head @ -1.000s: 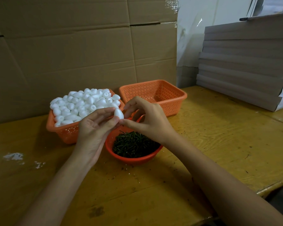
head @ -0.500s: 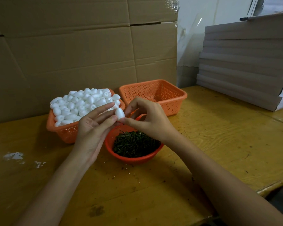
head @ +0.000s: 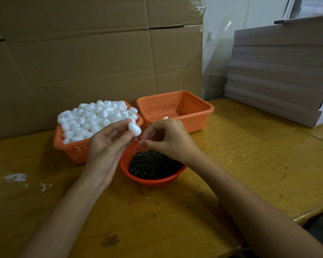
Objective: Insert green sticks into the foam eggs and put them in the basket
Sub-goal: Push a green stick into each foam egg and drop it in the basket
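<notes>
Newly aslant foam egg [head: 134, 129], stick [head: 139, 138] beneath.

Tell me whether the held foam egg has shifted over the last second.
No: the foam egg in the left hand remains just off the near right corner of the full basket.

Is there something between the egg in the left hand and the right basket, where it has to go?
Nothing visible blocks it. The egg is held just left of the basket; only the right hand, pinching a stick below the egg, is near that path.
</notes>
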Tool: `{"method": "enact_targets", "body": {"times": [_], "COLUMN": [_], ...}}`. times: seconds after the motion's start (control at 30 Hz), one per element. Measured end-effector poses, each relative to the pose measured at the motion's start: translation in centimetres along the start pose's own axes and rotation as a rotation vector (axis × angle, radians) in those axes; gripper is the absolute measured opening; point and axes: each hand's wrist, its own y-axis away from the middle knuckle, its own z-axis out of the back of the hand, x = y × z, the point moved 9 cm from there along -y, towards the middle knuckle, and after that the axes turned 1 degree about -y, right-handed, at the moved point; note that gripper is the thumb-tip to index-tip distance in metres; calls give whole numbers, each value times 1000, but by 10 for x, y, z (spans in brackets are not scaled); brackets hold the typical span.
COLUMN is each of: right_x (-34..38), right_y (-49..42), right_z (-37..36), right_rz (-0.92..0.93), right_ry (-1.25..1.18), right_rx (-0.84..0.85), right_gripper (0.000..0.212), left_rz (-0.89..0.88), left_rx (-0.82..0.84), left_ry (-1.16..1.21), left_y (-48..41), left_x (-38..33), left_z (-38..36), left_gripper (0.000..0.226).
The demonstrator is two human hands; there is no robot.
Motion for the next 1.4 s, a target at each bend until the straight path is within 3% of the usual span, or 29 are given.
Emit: {"method": "enact_targets", "body": {"times": [1.4], "right_x": [-7], "right_y": [1], "right_z": [-1], "right_rz": [-77], "right_ry": [-332], "right_rx": [-48], "right_gripper": [17], "left_rz": [-51], "left_rx": [-18], "left_ry": [-136], "left_y": [1], "left_x": [-3], "left_z": [-1], "left_gripper": [36]}}
